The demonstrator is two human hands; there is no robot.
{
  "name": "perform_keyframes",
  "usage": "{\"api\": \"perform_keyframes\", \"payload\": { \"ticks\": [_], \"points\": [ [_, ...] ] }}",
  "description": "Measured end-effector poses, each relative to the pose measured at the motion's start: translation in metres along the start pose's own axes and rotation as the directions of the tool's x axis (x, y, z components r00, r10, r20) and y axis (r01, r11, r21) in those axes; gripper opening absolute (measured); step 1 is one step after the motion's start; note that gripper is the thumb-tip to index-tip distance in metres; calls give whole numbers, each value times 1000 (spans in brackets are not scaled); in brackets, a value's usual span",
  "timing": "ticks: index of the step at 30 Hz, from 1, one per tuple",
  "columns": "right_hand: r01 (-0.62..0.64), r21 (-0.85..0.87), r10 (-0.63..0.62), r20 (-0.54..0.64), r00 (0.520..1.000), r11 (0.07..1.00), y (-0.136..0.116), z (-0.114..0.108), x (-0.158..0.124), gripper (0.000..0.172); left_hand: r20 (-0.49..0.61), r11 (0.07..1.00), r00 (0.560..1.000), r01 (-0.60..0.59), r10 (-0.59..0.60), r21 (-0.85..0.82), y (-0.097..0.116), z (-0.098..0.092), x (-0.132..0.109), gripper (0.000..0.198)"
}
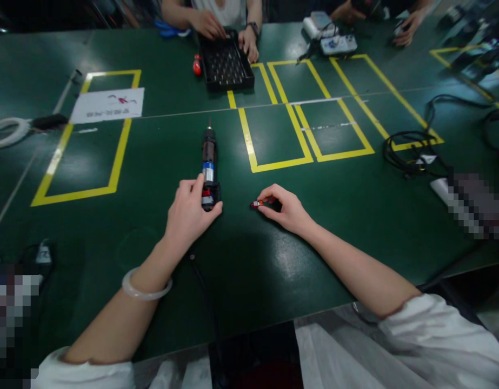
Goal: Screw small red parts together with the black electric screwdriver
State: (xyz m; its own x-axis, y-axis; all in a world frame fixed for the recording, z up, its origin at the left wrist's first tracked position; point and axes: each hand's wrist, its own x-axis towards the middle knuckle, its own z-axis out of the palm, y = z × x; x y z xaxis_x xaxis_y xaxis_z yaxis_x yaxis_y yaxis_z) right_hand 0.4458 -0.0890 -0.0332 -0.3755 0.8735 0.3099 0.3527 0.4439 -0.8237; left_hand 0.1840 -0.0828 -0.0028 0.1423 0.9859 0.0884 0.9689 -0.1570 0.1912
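An electric screwdriver (pixel 208 162) lies on the green table (pixel 249 259), its tip pointing away from me. My left hand (pixel 189 213) is wrapped round its rear end, where the cable leaves. My right hand (pixel 285 208) rests on the table a little to the right, fingers curled, pinching a small red and white part (pixel 256 204) against the surface.
Yellow tape rectangles (pixel 273 138) mark the table, one with a white label sheet (pixel 109 104). Across from me another person's hands (pixel 228 32) work at a black tray (pixel 227 66) beside a red tool (pixel 197 65). Black cables (pixel 411 151) coil at the right.
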Motion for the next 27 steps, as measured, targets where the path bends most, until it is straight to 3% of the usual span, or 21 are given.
{"api": "perform_keyframes", "payload": {
  "ticks": [4, 8, 20, 27],
  "points": [
    [-31, -12, 31, -51, 998, 999, 2, 0, 0, 12, -14, 990, 991, -134, 134, -45, 39, 11, -3, 76],
    [-5, -9, 4, -86, 996, 1000, 2, 0, 0, 11, -7, 979, 981, -193, 193, -65, 59, 17, -6, 75],
    [47, -117, -46, 8, 999, 992, 1, 6, 5, 4, -6, 979, 981, -193, 193, -70, 69, 16, -8, 73],
    [58, -128, -61, -20, 998, 990, 0, 3, 0, 10, -13, 979, 981, -196, 196, -54, 71, 17, -9, 74]
  ]
}}
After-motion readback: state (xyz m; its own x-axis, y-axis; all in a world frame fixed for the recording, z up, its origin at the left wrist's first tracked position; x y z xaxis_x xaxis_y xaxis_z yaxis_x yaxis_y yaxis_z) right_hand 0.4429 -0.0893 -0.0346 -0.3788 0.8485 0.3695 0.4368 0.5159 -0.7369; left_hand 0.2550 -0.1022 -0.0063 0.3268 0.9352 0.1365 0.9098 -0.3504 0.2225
